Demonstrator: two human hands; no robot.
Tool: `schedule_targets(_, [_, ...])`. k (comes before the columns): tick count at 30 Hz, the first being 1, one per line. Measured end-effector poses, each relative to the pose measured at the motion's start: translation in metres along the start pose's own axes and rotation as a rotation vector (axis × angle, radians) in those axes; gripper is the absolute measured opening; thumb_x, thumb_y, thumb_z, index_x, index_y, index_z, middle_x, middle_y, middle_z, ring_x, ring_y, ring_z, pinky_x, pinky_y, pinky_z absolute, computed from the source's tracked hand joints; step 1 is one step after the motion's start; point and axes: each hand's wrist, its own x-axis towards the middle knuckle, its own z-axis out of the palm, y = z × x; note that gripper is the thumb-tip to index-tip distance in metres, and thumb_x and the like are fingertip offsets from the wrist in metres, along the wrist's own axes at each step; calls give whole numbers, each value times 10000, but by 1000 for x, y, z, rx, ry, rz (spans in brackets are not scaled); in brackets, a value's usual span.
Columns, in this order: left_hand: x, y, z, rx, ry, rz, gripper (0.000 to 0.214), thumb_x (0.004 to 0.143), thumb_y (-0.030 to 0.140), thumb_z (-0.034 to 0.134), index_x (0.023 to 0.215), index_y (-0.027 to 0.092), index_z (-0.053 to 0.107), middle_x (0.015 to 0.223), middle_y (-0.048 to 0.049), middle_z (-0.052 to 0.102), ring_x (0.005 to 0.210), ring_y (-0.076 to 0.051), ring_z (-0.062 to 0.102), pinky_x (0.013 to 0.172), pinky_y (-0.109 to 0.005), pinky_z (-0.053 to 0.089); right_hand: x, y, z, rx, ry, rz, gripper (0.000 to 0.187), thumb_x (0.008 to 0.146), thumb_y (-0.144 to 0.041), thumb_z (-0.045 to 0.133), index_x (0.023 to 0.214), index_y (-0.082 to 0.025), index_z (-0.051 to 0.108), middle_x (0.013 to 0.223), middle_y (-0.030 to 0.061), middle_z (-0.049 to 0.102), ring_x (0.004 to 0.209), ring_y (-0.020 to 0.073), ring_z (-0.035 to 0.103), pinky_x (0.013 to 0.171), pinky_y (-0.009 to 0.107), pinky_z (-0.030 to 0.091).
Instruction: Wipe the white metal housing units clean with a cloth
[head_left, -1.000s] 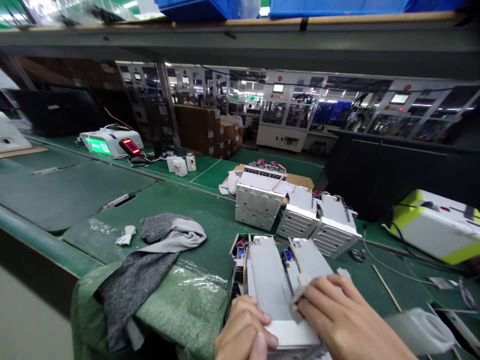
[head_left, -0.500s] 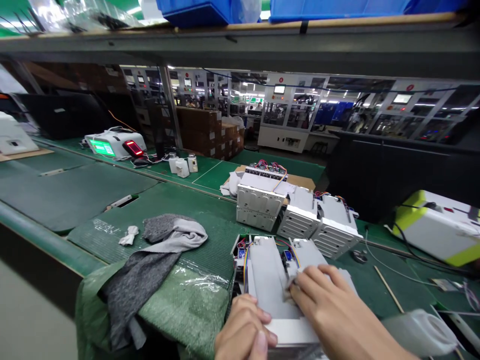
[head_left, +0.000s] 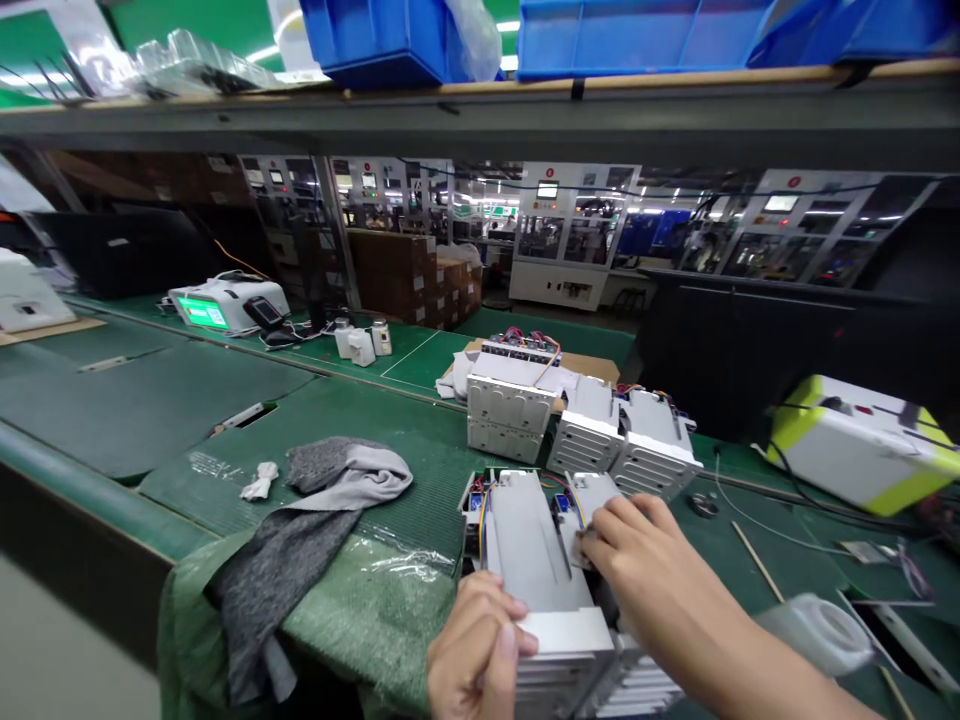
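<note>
The right hand is bent over a white metal unit that lies on the green bench just in front of the person. Its fingertips press a small pale cloth against the unit's top plate, though the fingers hide most of it, so the cloth is a fair guess. That right grip looks closed on the cloth. The left hand curls against the near edge of the plate; whether it is clenched or only braced there, I cannot tell.

Good work here seems to rest on that split: the left hand pins the unit so it cannot slide, and the right keeps the cloth flat and moves it in short strokes, clear of the coloured wires along the unit's side.

Compared with the frame a second earlier, the right hand sits further up the plate, toward the far end. The finned end of the unit now shows below the plate. Two more units stand beyond it, and a grey rag lies to the left.
</note>
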Motion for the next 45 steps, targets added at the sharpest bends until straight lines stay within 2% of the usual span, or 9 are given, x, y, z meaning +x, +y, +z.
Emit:
schedule_targets(8, [21, 17, -22, 37, -302, -243, 479, 977, 307, 395, 528, 200, 520, 566, -1, 557, 703, -175, 582, 876, -339, 403, 7, 49, -22, 1250, 25, 657, 165, 812, -362, 656, 825, -200, 689, 818, 27, 635, 777, 183, 546, 759, 324, 403])
schedule_targets(12, [60, 38, -15, 203, -559, -494, 351, 951, 434, 461, 720, 201, 586, 700, 1, 601, 705, -165, 572, 676, -276, 397, -7, 47, -20, 1595, -2, 769, 330, 765, -501, 695, 842, -193, 606, 750, 0, 608, 674, 124, 570, 695, 286, 496])
schedule_targets(17, [88, 49, 27, -31, -808, -657, 343, 845, 410, 636, 1104, 186, 612, 1160, -64, 645, 1070, -206, 588, 960, -314, 417, -17, 29, -24, 1910, -55, 801, 283, 742, -397, 768, 893, -209, 621, 804, -13, 636, 691, 86, 605, 717, 253, 537])
schedule_targets(22, [85, 41, 52, -292, -939, -875, 337, 706, 368, 788, 864, 144, 592, 859, -21, 656, 814, -143, 607, 786, -264, 453, -28, 25, -33, 2067, -121, 725, 321, 865, -462, 649, 1019, -182, 668, 942, 65, 701, 785, 132, 670, 763, 289, 548])
schedule_targets(27, [83, 39, 52, -256, -961, -962, 406, 623, 360, 853, 760, 141, 540, 713, 15, 612, 638, -88, 540, 608, -213, 369, -36, 37, -31, 1814, -191, 570, 398, 736, -377, 803, 1062, -179, 692, 924, 51, 723, 817, 127, 663, 756, 231, 507])
schedule_targets(31, [82, 43, 55, -294, -1006, -1060, 433, 568, 329, 882, 786, 130, 565, 710, 10, 619, 609, -78, 539, 583, -200, 381, -34, 45, -34, 1590, -122, 583, 352, 827, -488, 674, 944, -163, 741, 783, 41, 716, 667, 117, 622, 620, 219, 488])
schedule_targets(35, [83, 42, 58, -326, -930, -1165, 419, 651, 364, 804, 871, 180, 498, 670, 51, 580, 537, -74, 538, 542, -202, 429, -39, 39, -47, 1195, 75, 379, 208, 883, -291, 621, 1039, -240, 750, 1030, 52, 740, 989, 171, 658, 891, 275, 498])
schedule_targets(40, [90, 45, 59, -396, -878, -1181, 282, 753, 340, 555, 965, 193, 441, 854, -31, 643, 754, -112, 673, 793, -268, 519, -61, 21, -38, 535, 97, 29, 449, 848, -305, 650, 1286, -208, 632, 1338, 118, 608, 1231, 287, 578, 1047, 456, 463])
schedule_targets(45, [98, 51, 63, -284, -1067, -1053, 388, 888, 438, 298, 1087, 134, 434, 948, -156, 690, 949, -215, 704, 946, -404, 494, -69, 28, -19, 797, 83, 262, 386, 900, -175, 491, 1234, -245, 673, 1232, 62, 684, 1142, 228, 646, 1009, 384, 505])
